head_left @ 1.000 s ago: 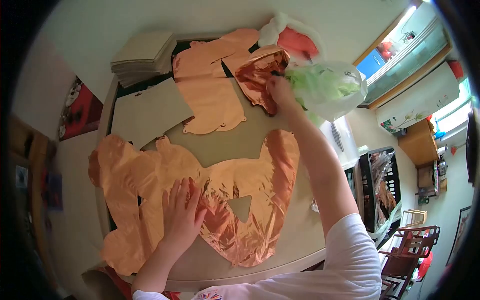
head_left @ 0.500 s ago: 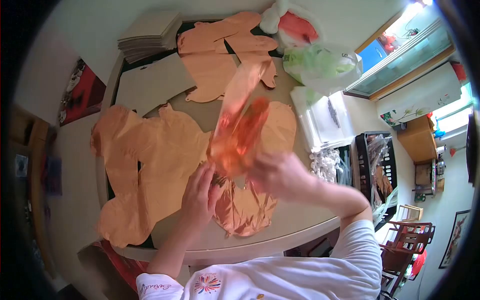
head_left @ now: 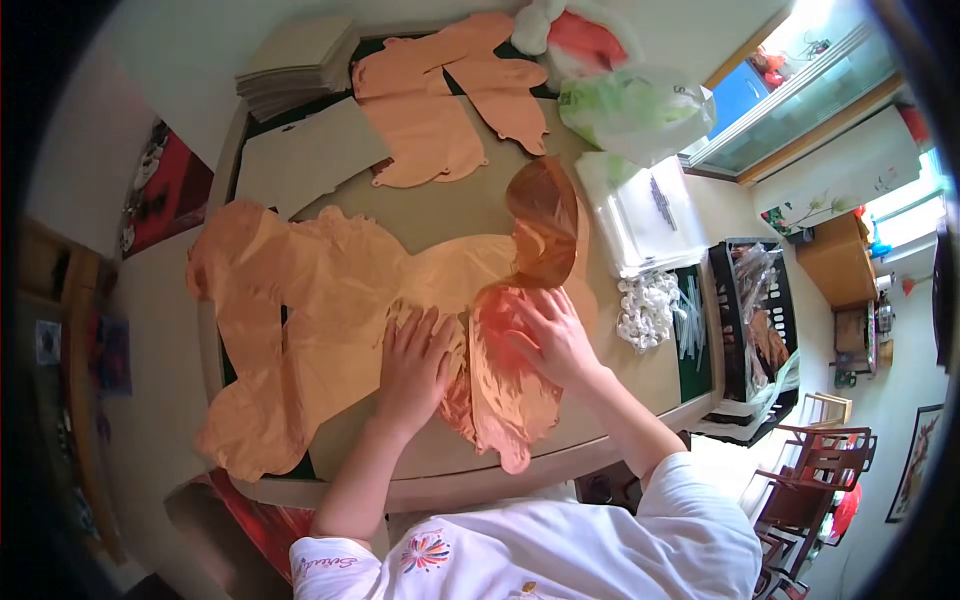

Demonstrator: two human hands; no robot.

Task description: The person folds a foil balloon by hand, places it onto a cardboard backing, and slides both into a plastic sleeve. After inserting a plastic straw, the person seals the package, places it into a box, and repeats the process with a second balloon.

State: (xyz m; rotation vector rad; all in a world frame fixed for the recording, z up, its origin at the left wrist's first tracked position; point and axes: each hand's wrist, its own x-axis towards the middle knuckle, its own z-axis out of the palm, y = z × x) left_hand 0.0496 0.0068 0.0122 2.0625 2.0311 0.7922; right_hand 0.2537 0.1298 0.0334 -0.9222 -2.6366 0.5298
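A deflated rose-gold foil balloon is spread across the table, from the left side to below my hands. Its right part is folded over into a shiny layer, and a darker flap curls up just beyond my right hand. My left hand rests on the foil beside the fold, fingers stretched out. On the folded layer lies my right hand, its fingers spread and pressing flat. More flat foil balloons lie at the back of the table.
Behind on the left are a stack of grey boards and a loose board. To the right sit clear plastic sleeves, a green-white bag, a bundle of white pieces, clear straws and a black crate.
The blurred foil that my right hand held raised has come down and is folded over. My right hand has opened flat on it, and my left hand has flattened beside it.
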